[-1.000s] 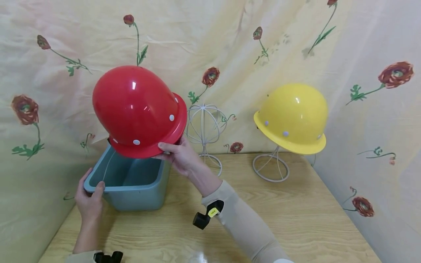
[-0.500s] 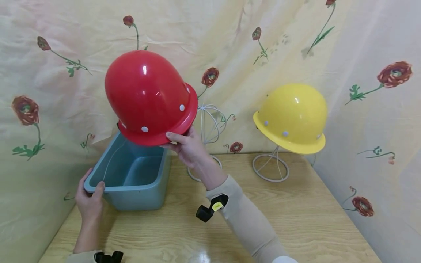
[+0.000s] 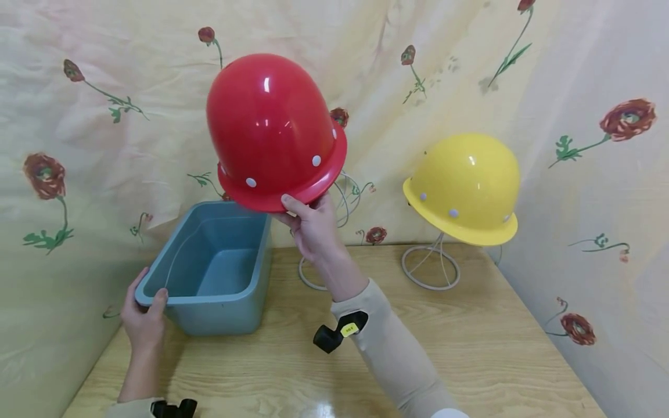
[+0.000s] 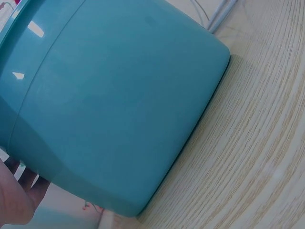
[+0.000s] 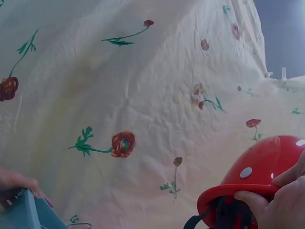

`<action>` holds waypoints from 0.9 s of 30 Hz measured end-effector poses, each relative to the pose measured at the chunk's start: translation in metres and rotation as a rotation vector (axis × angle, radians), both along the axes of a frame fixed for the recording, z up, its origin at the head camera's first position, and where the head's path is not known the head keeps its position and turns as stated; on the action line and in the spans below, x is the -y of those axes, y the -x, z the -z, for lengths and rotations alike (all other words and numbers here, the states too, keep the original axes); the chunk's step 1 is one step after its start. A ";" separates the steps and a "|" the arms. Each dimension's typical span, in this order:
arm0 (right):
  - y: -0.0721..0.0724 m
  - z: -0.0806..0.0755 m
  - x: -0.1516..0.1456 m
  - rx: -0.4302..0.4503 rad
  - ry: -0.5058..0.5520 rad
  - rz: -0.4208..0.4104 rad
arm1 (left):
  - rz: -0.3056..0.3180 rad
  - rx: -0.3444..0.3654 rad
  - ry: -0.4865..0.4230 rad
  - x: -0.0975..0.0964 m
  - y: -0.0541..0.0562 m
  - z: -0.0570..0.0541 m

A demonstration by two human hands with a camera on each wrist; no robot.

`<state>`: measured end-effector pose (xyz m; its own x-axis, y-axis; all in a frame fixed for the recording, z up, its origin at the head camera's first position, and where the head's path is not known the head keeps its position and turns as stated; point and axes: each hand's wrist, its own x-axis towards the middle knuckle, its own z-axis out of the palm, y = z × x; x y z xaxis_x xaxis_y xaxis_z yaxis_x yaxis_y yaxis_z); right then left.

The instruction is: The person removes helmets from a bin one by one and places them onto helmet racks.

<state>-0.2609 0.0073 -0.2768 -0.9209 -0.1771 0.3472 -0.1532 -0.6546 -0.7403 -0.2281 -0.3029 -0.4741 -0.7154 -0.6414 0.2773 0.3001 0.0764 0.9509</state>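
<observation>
A red hard hat [image 3: 272, 128] is held up in the air by my right hand [image 3: 316, 226], thumb on top of the brim and fingers beneath. In the right wrist view a dark strap [image 5: 193, 222] hangs below the hat's brim. My left hand [image 3: 145, 316] grips the near left corner of a blue-green plastic bin [image 3: 214, 316], thumb over the rim. The bin stands on the table, and its inside shows bare. Behind the red hat is a white wire stand [image 3: 313, 281], mostly hidden by the hat and my right hand.
A yellow hard hat [image 3: 470, 186] sits tilted on a second wire stand [image 3: 431, 267] at the right. The wooden table [image 3: 470, 348] meets a flower-patterned cloth wall [image 3: 392, 116] at the back and sides.
My right hand has lifted the red hard hat up and to the right, from over the bin to in front of the wire stand. The left hand and bin stay put.
</observation>
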 end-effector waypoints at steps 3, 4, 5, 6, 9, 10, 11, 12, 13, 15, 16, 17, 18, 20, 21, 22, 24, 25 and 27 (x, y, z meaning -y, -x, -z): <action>0.002 -0.005 -0.004 -0.009 0.022 0.032 | 0.008 -0.004 -0.019 0.000 0.000 0.000; 0.002 -0.006 -0.005 -0.013 0.031 0.039 | 0.009 -0.003 -0.017 0.001 0.000 0.001; 0.003 -0.008 -0.007 -0.018 0.041 0.044 | 0.010 -0.003 -0.019 0.001 0.000 0.001; 0.004 -0.009 -0.008 -0.020 0.050 0.049 | 0.008 -0.001 -0.017 0.001 0.000 0.001; 0.006 -0.012 -0.013 -0.018 0.075 0.060 | 0.006 0.011 0.000 0.002 0.000 0.002; 0.006 -0.013 -0.015 -0.015 0.079 0.065 | 0.006 0.014 0.007 0.001 0.000 0.002; 0.007 -0.014 -0.016 -0.011 0.085 0.071 | 0.009 0.008 0.002 0.001 0.000 0.002; 0.008 -0.014 -0.017 -0.004 0.092 0.078 | 0.011 0.002 0.001 0.001 0.001 0.002; 0.008 -0.015 -0.019 0.004 0.099 0.082 | 0.013 -0.004 -0.001 0.001 0.001 0.002; 0.009 -0.015 -0.021 0.012 0.112 0.095 | 0.016 -0.025 -0.009 0.001 0.002 0.002; 0.009 -0.015 -0.022 0.017 0.123 0.098 | 0.014 -0.030 -0.010 0.000 0.002 0.003; 0.010 -0.015 -0.023 0.018 0.133 0.101 | 0.013 -0.037 -0.012 0.000 0.002 0.003; 0.011 -0.015 -0.025 0.022 0.143 0.101 | 0.009 -0.037 -0.006 0.000 0.002 0.003; 0.012 -0.015 -0.027 0.030 0.159 0.101 | 0.005 -0.039 -0.005 0.000 0.002 0.002; 0.013 -0.014 -0.028 0.037 0.168 0.101 | 0.005 -0.038 -0.007 0.000 0.001 0.002; 0.013 -0.013 -0.029 0.046 0.177 0.101 | 0.004 -0.039 -0.008 -0.001 0.001 0.002; 0.015 -0.012 -0.030 0.066 0.191 0.103 | 0.001 -0.039 -0.007 -0.001 0.001 0.001; 0.015 -0.012 -0.031 0.074 0.199 0.103 | 0.003 -0.038 -0.008 -0.001 0.001 0.001; 0.016 -0.011 -0.032 0.089 0.215 0.103 | 0.003 -0.034 -0.001 -0.001 0.001 0.001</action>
<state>-0.2767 0.0389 -0.2660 -0.9589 -0.0113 0.2834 -0.1680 -0.7825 -0.5996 -0.2289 -0.3020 -0.4754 -0.7072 -0.6398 0.3010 0.3327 0.0745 0.9401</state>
